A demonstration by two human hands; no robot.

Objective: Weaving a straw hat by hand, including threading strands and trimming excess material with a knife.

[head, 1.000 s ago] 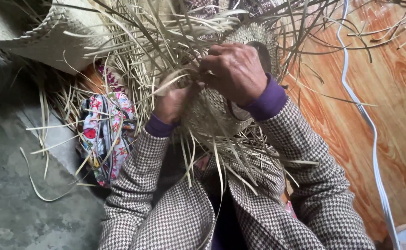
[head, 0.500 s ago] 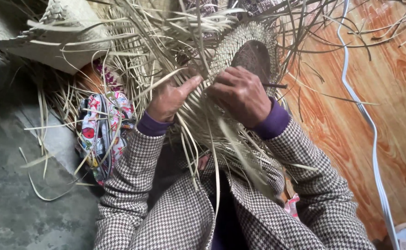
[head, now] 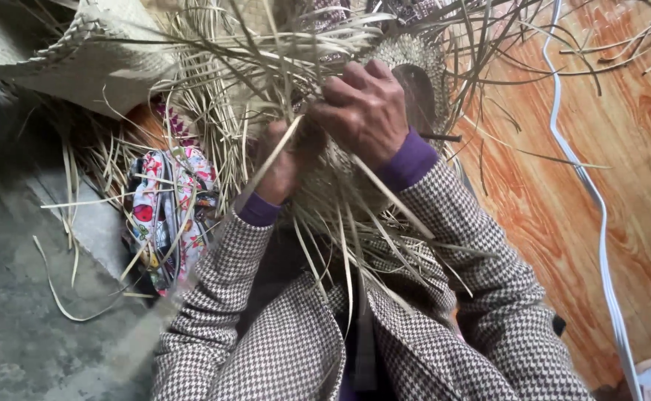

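Note:
A half-woven straw basket (head: 407, 67) with many loose pale strands (head: 266, 67) sticking out sits in front of my chest. My right hand (head: 366, 108) is closed over the woven part, gripping the strands near the dark round opening. Just below and left of it, my left hand (head: 281, 167) is closed on a strand, with part of the hand hidden by loose straw. Both arms wear houndstooth sleeves with purple cuffs.
A finished woven straw piece (head: 95, 59) lies at the upper left. A flowered cloth bag (head: 166, 212) rests on the grey concrete floor (head: 21, 327) among scattered strands. At right is an orange wood-grain surface (head: 563, 208) with a white strip (head: 600, 215) running across it.
My left hand has closed from flat fingers onto a strand and drawn in under my right hand. The right hand has shifted up over the basket, covering more of its opening.

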